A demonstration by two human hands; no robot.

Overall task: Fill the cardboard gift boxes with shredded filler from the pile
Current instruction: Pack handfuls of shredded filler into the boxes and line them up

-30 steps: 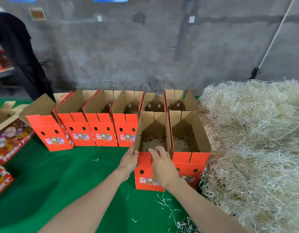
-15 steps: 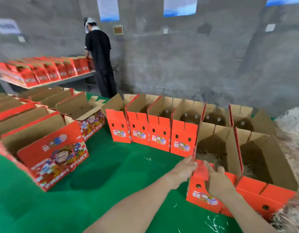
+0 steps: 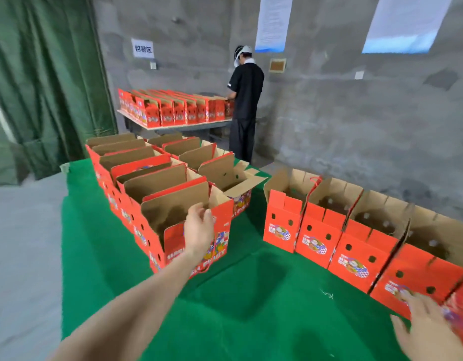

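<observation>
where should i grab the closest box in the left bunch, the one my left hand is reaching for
Pinch the box by the top edge of its red front wall, coming from above on the near side. Its top is open with flaps upright, so that rim is free, while other boxes pack tight behind it. The left hand hovers there, open.

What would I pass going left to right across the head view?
green curtain → block of open boxes → bare green cloth → row of open boxes → right hand, blurred at the frame's corner.
</observation>
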